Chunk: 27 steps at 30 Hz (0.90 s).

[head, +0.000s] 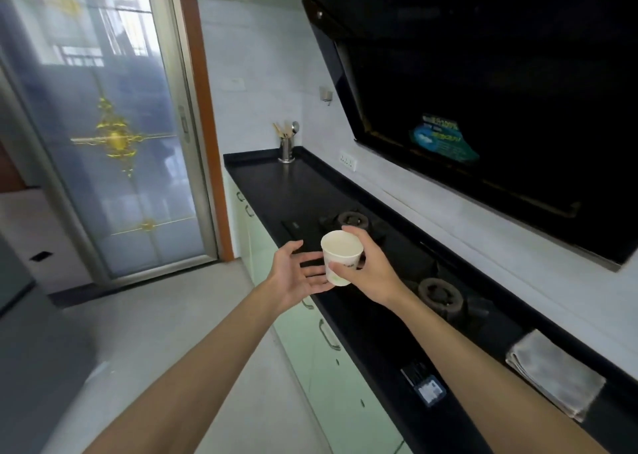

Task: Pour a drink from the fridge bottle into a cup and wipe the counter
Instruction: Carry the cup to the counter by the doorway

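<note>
Grasping a paper cup (340, 258) in right-hand (366, 270) grip above the black counter (276, 184), left hand (297, 274) released.

Print on the hood sticker (445, 142) and cup (340, 258) is unreadable.

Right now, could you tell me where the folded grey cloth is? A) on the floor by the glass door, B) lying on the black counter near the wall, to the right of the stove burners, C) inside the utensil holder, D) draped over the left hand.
B: the folded grey cloth lies flat on the black counter by the wall, beyond the nearer burner, away from both hands.
</note>
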{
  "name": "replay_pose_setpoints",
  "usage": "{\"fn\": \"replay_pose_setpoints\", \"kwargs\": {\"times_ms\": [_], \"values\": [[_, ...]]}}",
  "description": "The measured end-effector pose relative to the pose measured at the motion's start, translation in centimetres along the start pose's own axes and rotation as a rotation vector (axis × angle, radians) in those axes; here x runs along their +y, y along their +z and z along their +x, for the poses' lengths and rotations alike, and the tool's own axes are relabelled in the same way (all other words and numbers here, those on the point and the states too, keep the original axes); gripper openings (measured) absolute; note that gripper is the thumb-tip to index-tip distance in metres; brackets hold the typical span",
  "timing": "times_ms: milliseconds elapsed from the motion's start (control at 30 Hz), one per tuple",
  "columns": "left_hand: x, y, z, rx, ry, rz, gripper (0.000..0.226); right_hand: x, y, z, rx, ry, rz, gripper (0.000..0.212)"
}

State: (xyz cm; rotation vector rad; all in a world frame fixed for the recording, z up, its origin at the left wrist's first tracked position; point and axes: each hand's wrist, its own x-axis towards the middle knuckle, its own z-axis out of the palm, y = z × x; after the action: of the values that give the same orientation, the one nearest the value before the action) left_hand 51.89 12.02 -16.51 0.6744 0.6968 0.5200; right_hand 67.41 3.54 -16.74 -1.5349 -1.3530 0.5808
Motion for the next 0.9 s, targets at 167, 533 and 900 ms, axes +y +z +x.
{"fn": "replay_pose_setpoints", "kwargs": {"times_ms": [167, 533, 900], "values": [[5.0, -4.7, 1.9, 0.011, 0.020, -0.024, 0.045, -1.2, 4.8, 5.4, -0.003, -0.004, 0.022, 0.070], [13.2, -14.4, 5.4, 0.077, 0.060, -0.096, 0.053, -2.7, 13.9, 15.1, -0.058, -0.029, 0.044, 0.070], [17.5, -19.6, 6.9, 0.147, 0.099, -0.118, 0.057, -3.6, 19.3, 20.4, -0.164, -0.052, 0.025, 0.070]]}}
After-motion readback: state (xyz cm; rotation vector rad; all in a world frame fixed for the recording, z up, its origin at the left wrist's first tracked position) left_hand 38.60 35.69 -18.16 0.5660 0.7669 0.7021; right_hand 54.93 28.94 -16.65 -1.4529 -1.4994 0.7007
